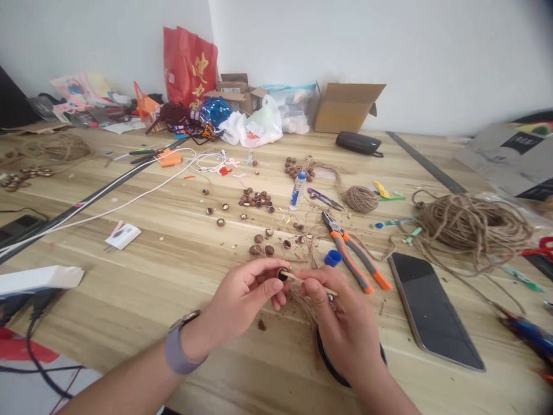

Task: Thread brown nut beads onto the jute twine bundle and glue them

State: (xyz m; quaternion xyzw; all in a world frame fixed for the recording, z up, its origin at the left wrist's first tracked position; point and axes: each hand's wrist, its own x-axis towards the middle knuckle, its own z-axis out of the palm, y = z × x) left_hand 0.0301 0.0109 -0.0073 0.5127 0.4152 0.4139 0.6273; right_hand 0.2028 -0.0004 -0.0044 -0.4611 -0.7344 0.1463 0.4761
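Between the thumb and fingers of my left hand (254, 291) is a small dark brown nutshell (283, 274), its hollow side facing right. My right hand (341, 317) pinches a thin wooden stick (298, 279), whose tip reaches the shell's opening. Whether the tip touches the inside I cannot tell. Strands of jute twine (305, 305) hang below the hands. A round black-rimmed object (324, 360) is mostly hidden under my right hand. Just beyond the hands lie whole and opened nutshells (258, 238), a blue cap (332, 257) and orange-grey pliers (352, 253).
A glue bottle (298, 191) stands mid-table near a pile of shells (256, 197). To the right are a phone (436, 311) and a large twine coil (475, 225). A white cable (151, 202) crosses the left side. Bags and a cardboard box (345, 108) line the wall.
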